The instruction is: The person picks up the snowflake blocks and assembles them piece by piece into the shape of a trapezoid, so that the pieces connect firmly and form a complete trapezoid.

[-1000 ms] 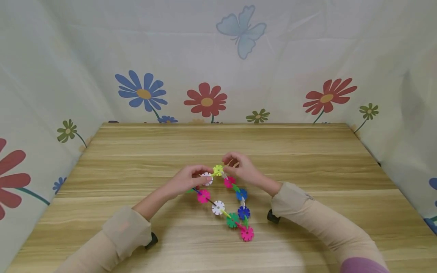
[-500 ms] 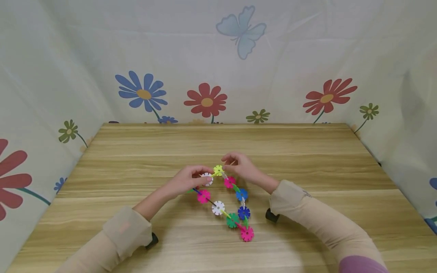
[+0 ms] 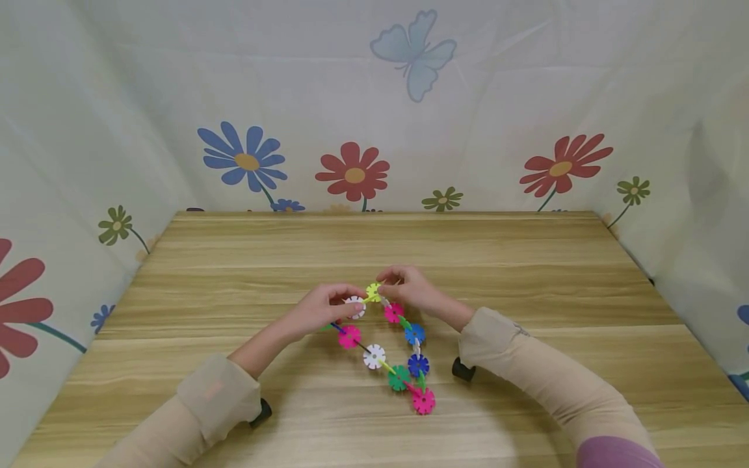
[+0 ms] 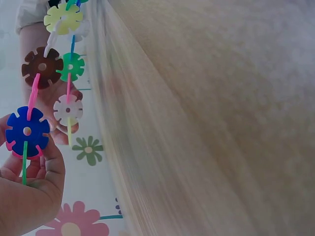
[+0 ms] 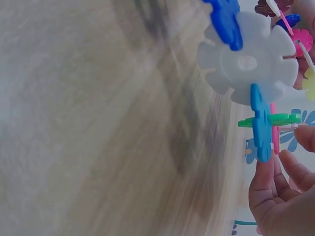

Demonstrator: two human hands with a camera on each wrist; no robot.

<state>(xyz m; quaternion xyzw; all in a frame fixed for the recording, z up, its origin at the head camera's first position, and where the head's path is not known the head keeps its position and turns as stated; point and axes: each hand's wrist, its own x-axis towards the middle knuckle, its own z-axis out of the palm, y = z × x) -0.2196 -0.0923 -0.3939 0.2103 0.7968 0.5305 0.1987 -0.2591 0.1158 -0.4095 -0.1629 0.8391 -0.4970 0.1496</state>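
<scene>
A loop of interlocking plastic snowflake discs in many colours hangs between both hands, its near end at a pink disc (image 3: 424,401). My left hand (image 3: 325,308) pinches a white disc (image 3: 355,307) at the upper left of the loop. Beside it, a yellow disc (image 3: 372,292) forms the far corner, and my right hand (image 3: 411,288) has thumb and finger at its right edge, pinching it. In the left wrist view a blue disc (image 4: 27,131) overlaps the left hand (image 4: 34,196). A white disc (image 5: 248,59) looms large above the right hand (image 5: 283,196) in the right wrist view.
A wood-grain table (image 3: 234,247) lies under the hands. Behind it and at the sides stands a pale curtain (image 3: 468,117) printed with flowers and a butterfly. Black wrist mounts (image 3: 261,413) show below the cuffs.
My right hand has shifted slightly left and its fingertips have closed in on the yellow disc's edge. My left hand and the rest of the loop have stayed almost still.
</scene>
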